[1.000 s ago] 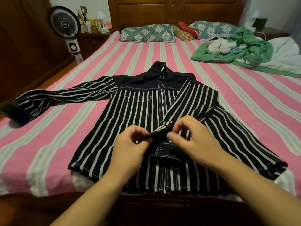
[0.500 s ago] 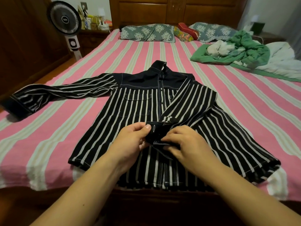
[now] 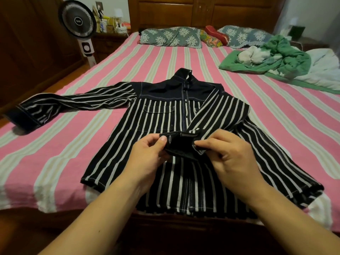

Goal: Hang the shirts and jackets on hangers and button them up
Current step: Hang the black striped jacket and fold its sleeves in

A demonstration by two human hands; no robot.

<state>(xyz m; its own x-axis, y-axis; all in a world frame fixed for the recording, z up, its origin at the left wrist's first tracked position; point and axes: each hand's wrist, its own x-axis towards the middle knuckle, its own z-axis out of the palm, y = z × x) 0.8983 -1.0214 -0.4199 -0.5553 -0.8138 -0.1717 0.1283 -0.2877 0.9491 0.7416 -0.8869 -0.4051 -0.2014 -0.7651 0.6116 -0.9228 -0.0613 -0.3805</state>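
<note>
Jacket (image 3: 165,126), dark with white stripes, lies face up on the striped bedsheet (image 3: 92,144), collar toward the headboard, hem at the near edge of the bed. No hanger is visible in it.

Head view, change over the last second: the cuff (image 3: 181,144) of the sleeve folded across the jacket front was held low against the front panel with both hands bunched over it. It is now lifted slightly clear of the panel and opened out, and the hands have drawn a little apart.

Head view, current state: left hand (image 3: 149,159) pinches the left end of the cuff, thumb on top and fingers curled beneath. Right hand (image 3: 231,159) pinches the right end, fingers curled round the edge. The cuff hangs spread between them.

Meaning for the task, as a judgement: the step in hand appears to be fastening the cuff. Whether its button has gone through cannot be determined from this view. The front placket looks closed along its length. Hanging remains outstanding.

Elsewhere: green bedding (image 3: 276,57) at far right.
</note>
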